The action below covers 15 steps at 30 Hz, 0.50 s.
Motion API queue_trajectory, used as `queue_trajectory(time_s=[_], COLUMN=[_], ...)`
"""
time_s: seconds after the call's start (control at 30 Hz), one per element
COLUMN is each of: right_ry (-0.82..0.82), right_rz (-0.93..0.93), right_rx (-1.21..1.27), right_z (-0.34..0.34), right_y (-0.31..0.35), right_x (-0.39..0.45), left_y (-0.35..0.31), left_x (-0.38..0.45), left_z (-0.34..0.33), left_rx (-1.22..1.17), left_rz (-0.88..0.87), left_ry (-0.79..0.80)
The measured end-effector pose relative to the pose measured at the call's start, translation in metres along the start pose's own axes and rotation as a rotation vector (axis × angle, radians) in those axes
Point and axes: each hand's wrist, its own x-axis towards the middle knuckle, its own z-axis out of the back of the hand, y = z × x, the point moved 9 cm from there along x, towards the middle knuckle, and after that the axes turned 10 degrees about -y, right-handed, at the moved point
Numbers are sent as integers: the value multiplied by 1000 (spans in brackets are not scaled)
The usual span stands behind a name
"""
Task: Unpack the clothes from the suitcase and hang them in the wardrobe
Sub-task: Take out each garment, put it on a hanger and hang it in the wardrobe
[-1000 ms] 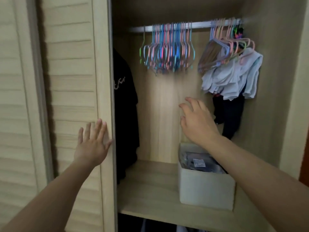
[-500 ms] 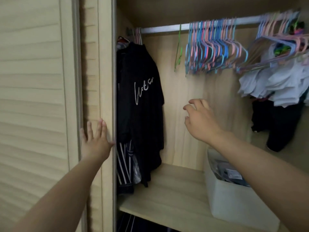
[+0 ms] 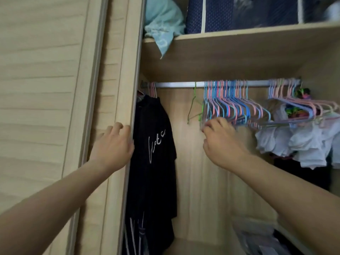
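Writing: white script on the black shirt [image 3: 156, 144], reading roughly "lutc", the rest lost in a fold; no other label legible.
Wardrobe [image 3: 211, 57]: one, door slid open; one slatted door [image 3: 114, 70] at 9 o'clock.
Rail [image 3: 180, 84]: one silver rail across 12 to 2 o'clock, under the upper shelf.
Empty hangers [image 3: 230, 102]: one dense bunch in pink and blue at 1 o'clock, too many and too blurred to count; one green hanger [image 3: 193, 105] apart on its left.
Hung clothes: black shirt at 9 to 7 o'clock on pink hangers, a striped dark garment [image 3: 132, 234] under it; a cluster of pale garments [image 3: 301, 144] at 3 o'clock, number unclear.
Upper shelf: one pale blue cloth bundle [image 3: 161, 24] at 11 o'clock; navy dotted storage bags [image 3: 239, 11] at 12 to 1 o'clock.
Left hand [image 3: 114, 144]: fingers curled round the edge of the slatted door, grasping it.
Right hand [image 3: 220, 140]: raised to the lower ends of the empty hangers, fingertips bent in among them; whether it grasps one, cannot tell.
Suitcase: out of view.
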Motion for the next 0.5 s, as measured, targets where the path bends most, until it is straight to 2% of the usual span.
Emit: queue_trajectory(time_s=[0.1, 0.23, 0.3, 0.4, 0.5], right_ry=[-68, -99, -47, 64, 260], right_rz=[49, 71, 36, -37, -144], right_rx=[-136, -276, -319, -364, -290], right_z=[9, 5, -6, -35, -72], right_y=[-9, -19, -25, -33, -30], right_x=[34, 75, 100, 146, 177], left_y=[9, 19, 21, 26, 30], left_x=[68, 122, 129, 124, 123], left_z=[6, -24, -40, -47, -50], left_rx=[-99, -131, -134, -225, -251], left_rz=[30, 24, 48, 92, 66], left_ry=[-115, -145, -186, -345, -404])
